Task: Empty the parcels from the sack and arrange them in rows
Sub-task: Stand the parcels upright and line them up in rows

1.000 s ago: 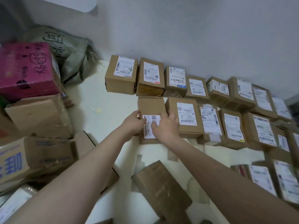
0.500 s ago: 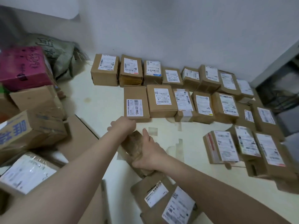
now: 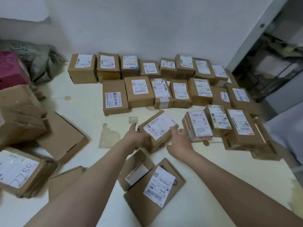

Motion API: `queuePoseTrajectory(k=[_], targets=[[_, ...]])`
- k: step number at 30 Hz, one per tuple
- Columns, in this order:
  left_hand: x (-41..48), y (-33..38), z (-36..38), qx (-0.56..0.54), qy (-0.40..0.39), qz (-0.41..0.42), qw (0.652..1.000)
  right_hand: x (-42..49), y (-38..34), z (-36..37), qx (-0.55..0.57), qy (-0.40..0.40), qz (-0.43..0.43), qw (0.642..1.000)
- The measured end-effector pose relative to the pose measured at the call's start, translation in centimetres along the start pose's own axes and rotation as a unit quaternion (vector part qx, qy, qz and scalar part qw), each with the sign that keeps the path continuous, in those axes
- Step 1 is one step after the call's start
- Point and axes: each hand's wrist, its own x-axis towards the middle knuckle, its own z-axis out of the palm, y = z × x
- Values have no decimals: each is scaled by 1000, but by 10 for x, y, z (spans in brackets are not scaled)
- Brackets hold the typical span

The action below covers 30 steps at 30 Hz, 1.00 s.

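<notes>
**Parcel for the third row: square it before setting it down**

Parcel [image 3: 159, 128] is tilted with its label up, low over the floor [image 3: 82, 104]. It is just left of the red-edged box [image 3: 199, 126] at the open end of the third row. The left grip [image 3: 137, 138] is clamped on its left end, fingers tucked under. The right grip [image 3: 179, 140] is apart, with fairly straight fingers steadying the near right side.

The placement looks close, so the care now is in alignment. Turn the box until its long edges run parallel with its neighbour, level it, then lower it flat. Slide it right until the sides meet, with its far edge in line with the row and clear of the second row [image 3: 141, 92]. Lift the forearms over the loose boxes [image 3: 157, 185] below them. The sack [image 3: 39, 63] lies crumpled in the far left corner.
</notes>
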Motion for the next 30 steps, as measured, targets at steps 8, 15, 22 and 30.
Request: queuePoseTrajectory(k=[8,15,22,30], targets=[[10,-15,51,107,25,92,990,-3,40,3,158,39,23,986],[-11,-36,32,446,75,-57,890,-58,44,11,-14,-251,105,962],[-16,-85,-13,270,129,-127,946,-48,13,61,194,-153,119,962],[-8,-93,-28,211,176,-2,962,-58,-42,82,124,-99,47,986]])
